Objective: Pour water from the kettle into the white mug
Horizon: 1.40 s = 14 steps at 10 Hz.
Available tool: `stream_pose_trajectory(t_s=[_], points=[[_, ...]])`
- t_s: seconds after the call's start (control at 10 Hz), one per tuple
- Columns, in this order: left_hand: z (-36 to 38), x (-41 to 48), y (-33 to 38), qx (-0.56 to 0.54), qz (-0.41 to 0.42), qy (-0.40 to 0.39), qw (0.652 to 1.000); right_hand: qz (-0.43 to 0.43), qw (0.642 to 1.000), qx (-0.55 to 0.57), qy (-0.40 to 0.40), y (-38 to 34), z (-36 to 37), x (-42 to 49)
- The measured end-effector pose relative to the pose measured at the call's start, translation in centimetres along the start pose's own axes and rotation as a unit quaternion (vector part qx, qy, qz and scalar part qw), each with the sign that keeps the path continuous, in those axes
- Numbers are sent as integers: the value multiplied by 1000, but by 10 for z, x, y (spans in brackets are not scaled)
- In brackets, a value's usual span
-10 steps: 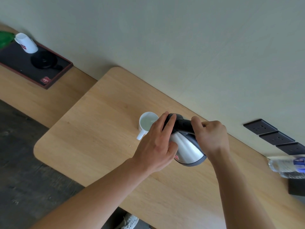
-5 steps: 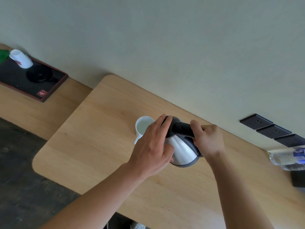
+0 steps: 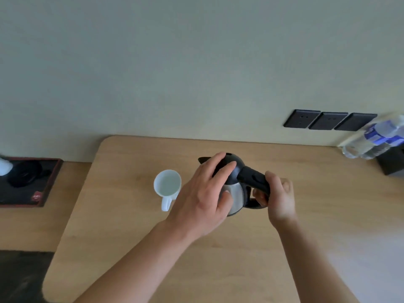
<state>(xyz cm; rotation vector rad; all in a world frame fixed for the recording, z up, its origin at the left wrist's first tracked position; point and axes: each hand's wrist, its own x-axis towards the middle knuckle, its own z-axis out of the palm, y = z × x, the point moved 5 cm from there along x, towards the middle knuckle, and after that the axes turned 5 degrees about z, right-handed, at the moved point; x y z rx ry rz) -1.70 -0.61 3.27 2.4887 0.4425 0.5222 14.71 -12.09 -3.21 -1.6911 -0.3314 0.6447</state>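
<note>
A white mug (image 3: 167, 185) stands on the wooden table (image 3: 122, 215), handle towards me, with water inside. Just right of it is the steel kettle (image 3: 235, 193) with a black lid, spout and handle, roughly upright now. My right hand (image 3: 278, 199) is wrapped around the kettle's black handle. My left hand (image 3: 205, 193) lies over the lid and left side of the kettle, fingers spread on it, hiding much of the steel body. The spout points left and away, above and behind the mug.
A dark tray (image 3: 47, 184) on a lower wooden shelf at the left holds a black kettle base (image 3: 26, 173) and a white cup (image 3: 4, 166). Three black wall sockets (image 3: 328, 121) sit at the back right. Water bottles (image 3: 376, 138) lie by a black box (image 3: 391, 162).
The kettle has come back from its tilt towards the mug to nearly upright, spout clear of the rim. My view has swung level, so the table now lies square in front.
</note>
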Motion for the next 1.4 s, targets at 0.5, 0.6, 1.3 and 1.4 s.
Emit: stream_pose_trajectory(t_s=[0.5,0.6,1.3,1.4], points=[[95,19,15,5,-17,-60,998,51,990,43,123,90,-45,-11],[102,16,12,2,-19,-60,998,71,988,47,131,105,-43,-13],[76,27,-2,-53,-42,-84,994,35,992,-119,22,82,-46,-15],[27,40,6,-114,-93,-52,988,3,991,-137,1,32,-47,-9]])
